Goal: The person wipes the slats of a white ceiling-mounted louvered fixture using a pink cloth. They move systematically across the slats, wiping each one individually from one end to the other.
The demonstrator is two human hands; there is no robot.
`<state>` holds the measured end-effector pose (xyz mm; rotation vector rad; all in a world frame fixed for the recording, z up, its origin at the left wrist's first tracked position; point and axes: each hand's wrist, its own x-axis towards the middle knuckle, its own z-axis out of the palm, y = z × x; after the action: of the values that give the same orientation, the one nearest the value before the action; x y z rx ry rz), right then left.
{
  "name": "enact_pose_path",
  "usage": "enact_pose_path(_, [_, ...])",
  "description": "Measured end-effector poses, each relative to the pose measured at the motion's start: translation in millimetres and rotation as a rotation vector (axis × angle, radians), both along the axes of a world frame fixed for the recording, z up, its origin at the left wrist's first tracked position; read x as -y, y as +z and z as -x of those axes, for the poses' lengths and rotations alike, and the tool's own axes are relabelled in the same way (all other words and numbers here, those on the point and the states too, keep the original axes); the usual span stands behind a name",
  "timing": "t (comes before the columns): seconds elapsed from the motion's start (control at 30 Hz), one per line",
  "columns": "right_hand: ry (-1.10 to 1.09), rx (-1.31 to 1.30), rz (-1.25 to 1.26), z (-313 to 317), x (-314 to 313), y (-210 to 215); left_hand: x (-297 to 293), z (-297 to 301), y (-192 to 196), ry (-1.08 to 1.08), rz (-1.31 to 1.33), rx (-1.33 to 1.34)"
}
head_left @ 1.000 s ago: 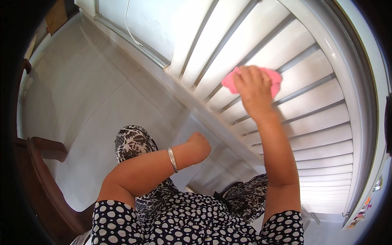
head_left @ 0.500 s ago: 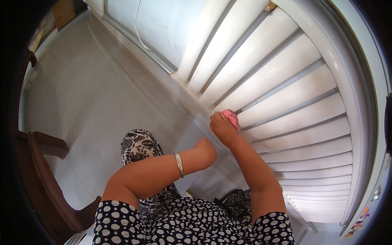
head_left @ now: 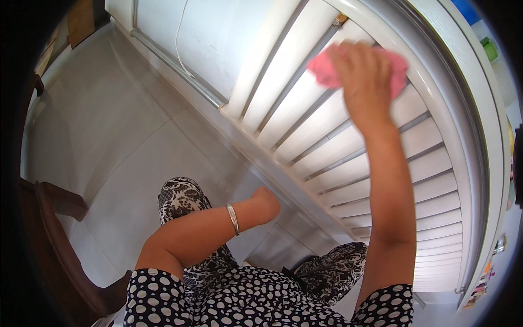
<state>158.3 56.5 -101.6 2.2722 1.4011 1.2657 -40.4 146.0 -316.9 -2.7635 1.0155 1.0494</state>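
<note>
My right hand (head_left: 366, 87) grips a folded pink cloth (head_left: 397, 66) with its fingers bent over it. The cloth lies against the upper part of a white radiator (head_left: 327, 101) with many long, flat tubes, close to its top bar. Hand and cloth are slightly blurred. My left hand (head_left: 266, 206) hangs bent at the wrist above my lap, apart from the radiator. Its fingers are turned under and hidden, so their pose does not show. A silver bangle (head_left: 233, 219) circles that wrist.
Dark wooden furniture (head_left: 65, 240) with a curved leg stands at the left. Grey floor tiles (head_left: 114, 136) run up to the radiator's foot. A white cable (head_left: 178, 43) hangs on the wall above a metal pipe (head_left: 174, 71). A white ledge (head_left: 474, 98) curves along the right.
My right hand has carried the pink cloth from the radiator's lower end up to near its top bar, the arm now stretched out. My left hand has barely moved.
</note>
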Motion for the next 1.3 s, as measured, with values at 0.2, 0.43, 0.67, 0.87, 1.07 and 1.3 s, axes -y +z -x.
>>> enact_pose_path(0.2, [0.049,-0.011,-0.107,-29.2,-13.7,1.2,-2.6,6.4,0.8,0.032,0.119,0.041])
enact_pose_path(0.43, [0.045,-0.285,0.129,0.3,-35.7,-90.9,-1.3,10.2,7.7,-0.018,0.104,0.012])
enact_pose_path(0.67, [0.11,-0.415,0.287,24.4,-46.1,-188.1,-0.4,11.5,10.8,0.003,0.144,0.046])
enact_pose_path(0.87, [-0.026,-0.501,0.546,48.8,-52.1,-269.1,1.8,11.3,5.9,0.015,0.158,0.071])
enact_pose_path(1.07, [0.072,-0.62,0.424,61.6,-34.7,-300.4,1.2,8.5,4.1,-0.005,0.12,0.098])
enact_pose_path(1.3, [-0.037,-0.402,0.418,43.8,-7.1,-183.7,-2.1,3.6,7.1,0.001,0.113,0.073])
